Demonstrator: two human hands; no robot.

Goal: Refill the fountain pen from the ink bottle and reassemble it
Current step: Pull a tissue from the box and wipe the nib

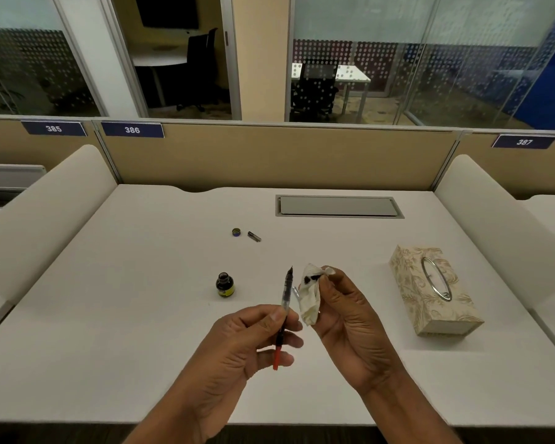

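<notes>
Left hand (237,347): fingers (277,316) curled round the lower half of the fountain pen (285,298), thumb pressed on its clear body. The pen stands nearly upright, dark nib at the top, red end below the fingers; no barrel is fitted.

Right hand (350,325): fingers pinch a crumpled white tissue (311,298) bearing black ink stains. The tissue sits just beside the pen's upper part; contact cannot be confirmed.

Both hands are raised above the white tabletop (125,315).

The ink bottle (225,284) stands upright and uncapped on the tabletop, left of the pen. Its cap (236,232) lies further back, with a small dark metal pen part (254,236) just beside it.

A patterned tissue box (433,290) lies to the right. A grey cable hatch (338,206) is set in the far side of the tabletop.
</notes>
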